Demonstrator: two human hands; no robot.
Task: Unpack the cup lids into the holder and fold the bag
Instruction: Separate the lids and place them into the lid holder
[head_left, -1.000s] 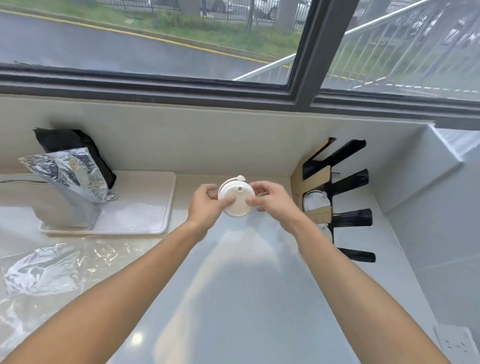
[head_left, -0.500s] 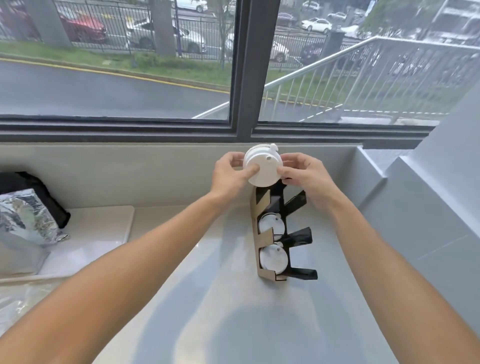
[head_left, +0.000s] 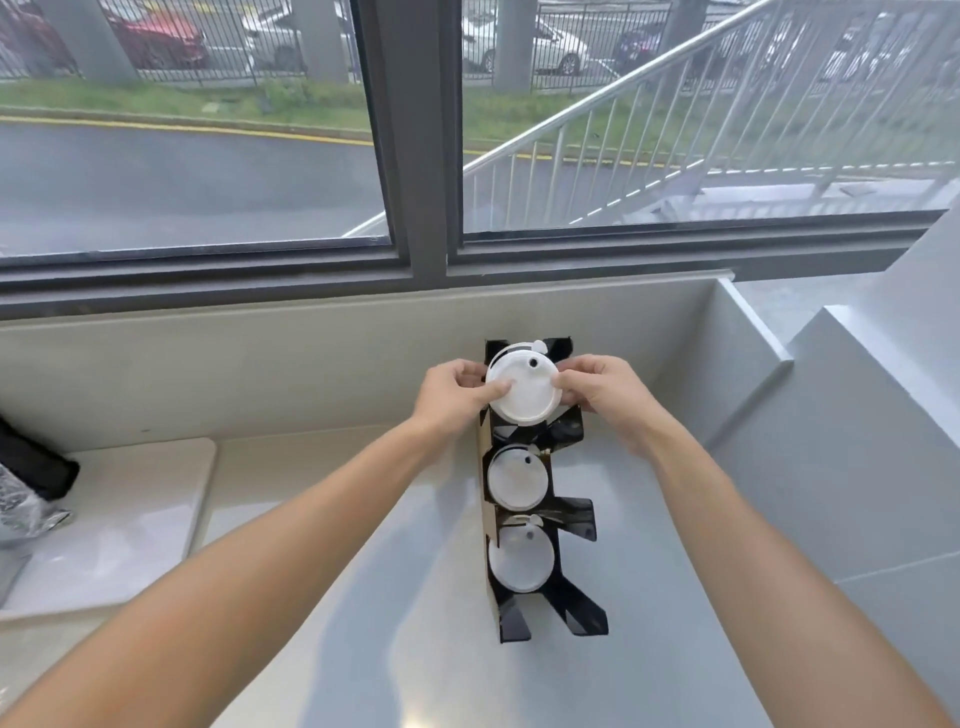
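Observation:
A stack of white cup lids (head_left: 523, 389) is held between my left hand (head_left: 457, 392) and my right hand (head_left: 602, 395), one on each side. The stack sits at the top slot of the black lid holder (head_left: 571, 605), which stands on the counter against the back wall. White lids fill the middle slot (head_left: 517, 478) and the bottom slot (head_left: 519, 558) of the holder. The clear bag is out of view.
A white tray (head_left: 130, 525) lies at the left with a silver foil pouch (head_left: 26, 512) and a black bag (head_left: 36, 465) on it. A window frame (head_left: 426, 249) runs above the low back wall. A grey stepped wall (head_left: 857, 415) rises on the right.
Both hands carried the lid stack from the middle of the counter to the right and up, to the holder's top slot. The view swung right, so the tray and pouch shifted to the left edge.

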